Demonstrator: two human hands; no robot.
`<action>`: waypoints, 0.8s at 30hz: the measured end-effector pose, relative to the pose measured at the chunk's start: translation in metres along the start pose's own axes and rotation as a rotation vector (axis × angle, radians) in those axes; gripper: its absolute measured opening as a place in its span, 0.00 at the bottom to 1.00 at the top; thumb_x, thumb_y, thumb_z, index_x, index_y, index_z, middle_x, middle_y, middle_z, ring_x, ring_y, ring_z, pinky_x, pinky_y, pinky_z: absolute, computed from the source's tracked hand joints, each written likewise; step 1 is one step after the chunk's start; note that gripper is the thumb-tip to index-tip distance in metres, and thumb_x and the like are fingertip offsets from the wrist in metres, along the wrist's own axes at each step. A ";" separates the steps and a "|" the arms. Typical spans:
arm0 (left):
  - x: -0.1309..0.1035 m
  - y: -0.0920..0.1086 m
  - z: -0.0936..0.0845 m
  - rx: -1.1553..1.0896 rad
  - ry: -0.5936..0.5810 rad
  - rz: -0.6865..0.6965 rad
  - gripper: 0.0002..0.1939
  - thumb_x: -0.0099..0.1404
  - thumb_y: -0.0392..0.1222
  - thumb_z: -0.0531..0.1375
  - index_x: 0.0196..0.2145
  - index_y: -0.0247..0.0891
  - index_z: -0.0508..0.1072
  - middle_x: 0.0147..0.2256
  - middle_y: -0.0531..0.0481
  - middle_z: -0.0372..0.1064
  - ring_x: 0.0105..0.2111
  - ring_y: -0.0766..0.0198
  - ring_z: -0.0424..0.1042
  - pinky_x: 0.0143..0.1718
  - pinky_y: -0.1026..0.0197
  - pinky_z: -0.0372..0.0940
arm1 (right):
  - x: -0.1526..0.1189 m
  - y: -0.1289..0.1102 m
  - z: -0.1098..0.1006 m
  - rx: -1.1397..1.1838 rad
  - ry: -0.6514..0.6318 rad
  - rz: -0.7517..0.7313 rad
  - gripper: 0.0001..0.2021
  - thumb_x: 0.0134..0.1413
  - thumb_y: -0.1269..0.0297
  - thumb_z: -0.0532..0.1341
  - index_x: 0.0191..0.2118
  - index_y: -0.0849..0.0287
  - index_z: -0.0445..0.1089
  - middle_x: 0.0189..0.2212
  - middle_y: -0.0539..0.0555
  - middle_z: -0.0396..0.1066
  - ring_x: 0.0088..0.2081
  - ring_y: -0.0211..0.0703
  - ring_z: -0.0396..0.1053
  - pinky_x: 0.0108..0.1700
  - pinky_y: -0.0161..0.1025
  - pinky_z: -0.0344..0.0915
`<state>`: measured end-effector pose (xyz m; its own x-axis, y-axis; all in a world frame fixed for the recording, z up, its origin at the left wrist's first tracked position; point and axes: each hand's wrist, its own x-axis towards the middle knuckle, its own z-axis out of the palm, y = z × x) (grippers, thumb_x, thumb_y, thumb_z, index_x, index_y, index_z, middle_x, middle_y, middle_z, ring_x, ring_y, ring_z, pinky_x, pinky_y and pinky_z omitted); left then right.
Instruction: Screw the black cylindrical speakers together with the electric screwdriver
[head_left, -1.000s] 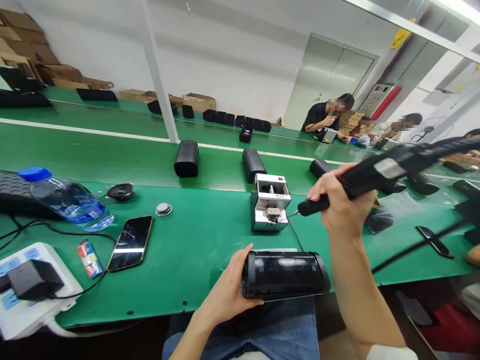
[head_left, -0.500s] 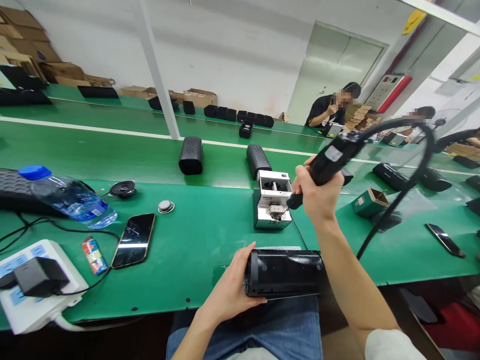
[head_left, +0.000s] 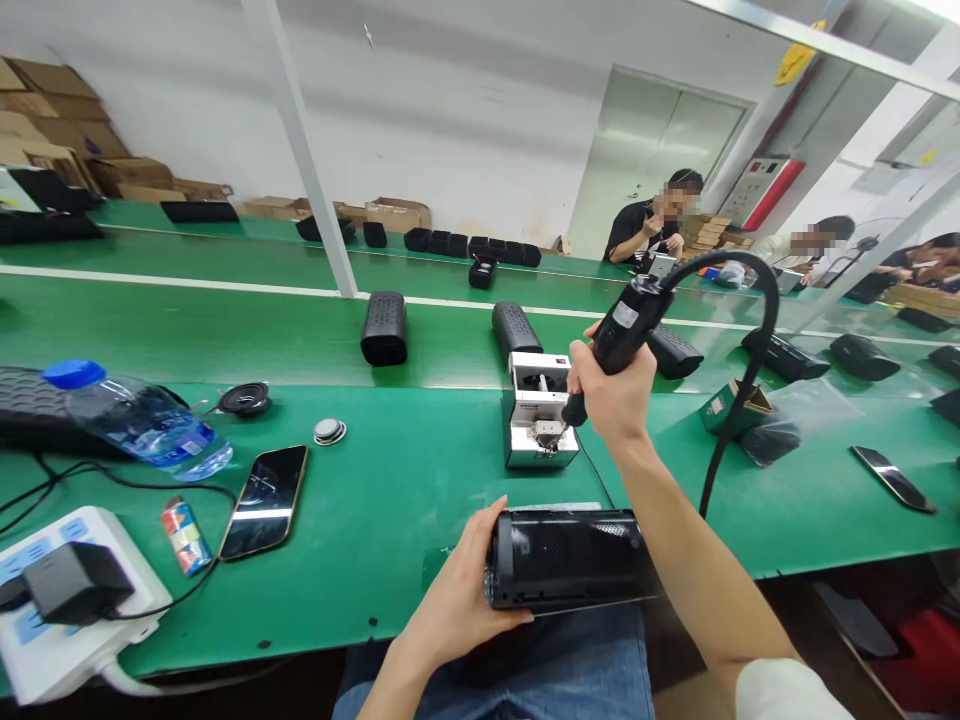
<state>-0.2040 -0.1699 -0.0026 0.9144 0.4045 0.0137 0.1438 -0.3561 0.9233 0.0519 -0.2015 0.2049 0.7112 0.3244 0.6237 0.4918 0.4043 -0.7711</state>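
Observation:
My left hand grips the left end of a black cylindrical speaker body, which lies sideways at the green table's front edge. In my right hand is a black electric screwdriver, tilted, with its cable arching to the right. The tool's lower end is at the front of a white and grey screw feeder box; whether its tip touches the feeder is too small to tell. A black speaker shell lies just behind the feeder.
Left: a water bottle, phone, lighter, power strip and round metal part. Right: a green box and another phone. More speaker shells stand behind, with people across the table.
The view has shifted, so the scene sits lower in it. My right hand has brought the screwdriver a little leftward, closer to the feeder's front. My left hand keeps its hold.

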 end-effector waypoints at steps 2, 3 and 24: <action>0.000 -0.001 0.001 0.001 0.006 0.000 0.70 0.55 0.27 0.80 0.83 0.55 0.47 0.82 0.38 0.53 0.82 0.35 0.57 0.83 0.30 0.55 | 0.001 -0.007 -0.003 0.013 0.019 -0.027 0.11 0.57 0.61 0.73 0.38 0.54 0.70 0.21 0.42 0.68 0.17 0.38 0.66 0.21 0.37 0.68; 0.000 -0.002 0.001 -0.001 0.007 0.004 0.71 0.55 0.27 0.80 0.83 0.55 0.47 0.82 0.38 0.53 0.82 0.36 0.57 0.83 0.31 0.55 | 0.001 -0.009 -0.003 0.019 0.034 -0.049 0.11 0.57 0.61 0.73 0.37 0.54 0.70 0.21 0.42 0.68 0.17 0.39 0.66 0.21 0.37 0.68; 0.000 -0.008 0.001 0.048 0.032 0.077 0.72 0.56 0.30 0.83 0.83 0.57 0.46 0.80 0.38 0.56 0.80 0.35 0.61 0.81 0.32 0.61 | -0.002 -0.003 -0.005 0.053 -0.034 0.013 0.11 0.55 0.61 0.73 0.39 0.54 0.71 0.21 0.40 0.67 0.16 0.37 0.65 0.20 0.36 0.66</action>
<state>-0.2043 -0.1683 -0.0102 0.9110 0.4010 0.0968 0.0922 -0.4267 0.8997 0.0514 -0.2082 0.2055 0.6992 0.3585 0.6186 0.4551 0.4441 -0.7718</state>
